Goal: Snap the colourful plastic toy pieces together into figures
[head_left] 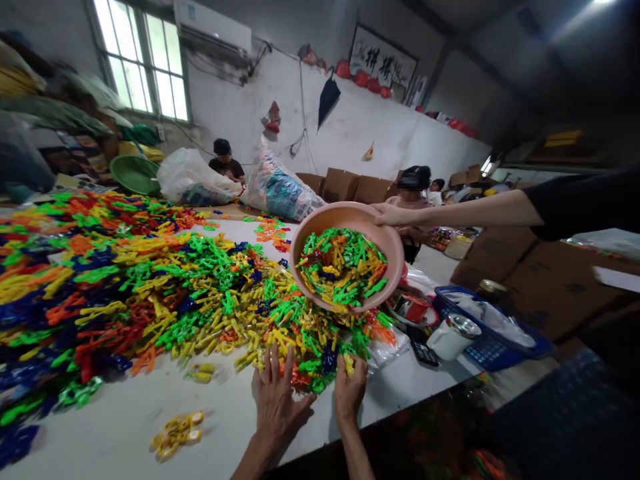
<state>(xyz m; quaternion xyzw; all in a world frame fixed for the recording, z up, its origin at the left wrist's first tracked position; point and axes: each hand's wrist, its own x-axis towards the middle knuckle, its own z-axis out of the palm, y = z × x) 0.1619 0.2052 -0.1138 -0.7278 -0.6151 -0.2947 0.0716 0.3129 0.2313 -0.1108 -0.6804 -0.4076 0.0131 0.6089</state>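
A big heap of coloured plastic pieces (150,280), green, yellow, orange, red and blue, covers the white table (115,427). My left hand (277,400) lies flat on the table at the heap's near edge with its fingers spread. My right hand (349,390) is beside it, fingers curled into the pieces, a yellow piece at its fingertips. Above the heap, another person's hand (387,213) holds a pink basin (310,230) tilted toward me, full of the same pieces.
A small cluster of yellow pieces (177,433) lies apart near the front edge. To the right sit a calculator (424,350), a white mug (450,337) and a blue tray (500,343). Cardboard boxes, plastic bags and seated people are behind.
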